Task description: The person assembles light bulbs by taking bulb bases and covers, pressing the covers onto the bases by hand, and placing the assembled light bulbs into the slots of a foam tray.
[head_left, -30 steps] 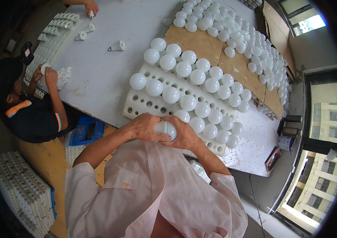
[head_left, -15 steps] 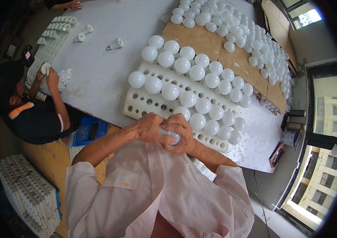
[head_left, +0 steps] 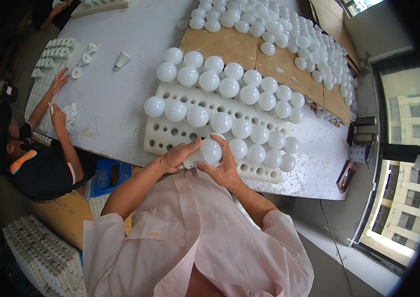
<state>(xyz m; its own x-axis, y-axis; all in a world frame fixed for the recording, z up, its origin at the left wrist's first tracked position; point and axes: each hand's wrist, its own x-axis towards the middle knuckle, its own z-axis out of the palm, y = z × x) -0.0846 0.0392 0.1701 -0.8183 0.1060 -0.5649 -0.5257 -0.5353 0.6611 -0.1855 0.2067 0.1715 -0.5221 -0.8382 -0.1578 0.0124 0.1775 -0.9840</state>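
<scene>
A light bulb (head_left: 211,151) with a round white globe is held between my two hands, close to my chest. My left hand (head_left: 176,156) is closed around its base end, where a bit of metal cap shows below the fingers. Curled over the globe from the right is my right hand (head_left: 226,168), fingers on top and thumb underneath. Just beyond the hands lies a white foam tray (head_left: 156,137) with rows of holes, partly filled with round white bulbs (head_left: 198,117). Behind it, another foam tray (head_left: 163,91) carries more bulbs.
Many white globe covers (head_left: 269,48) crowd brown cardboard (head_left: 220,44) at the far right. On the left a co-worker (head_left: 46,153) reaches toward a foam tray of bulb bases (head_left: 54,62). A loose bulb (head_left: 121,60) lies mid-table. Stacked trays (head_left: 44,255) stand lower left; windows are right.
My hands have come apart from a tight overlapping clasp, and the bulb's globe now shows between them. The co-worker's one hand has moved from the other up toward the bulb bases. The view has shifted slightly.
</scene>
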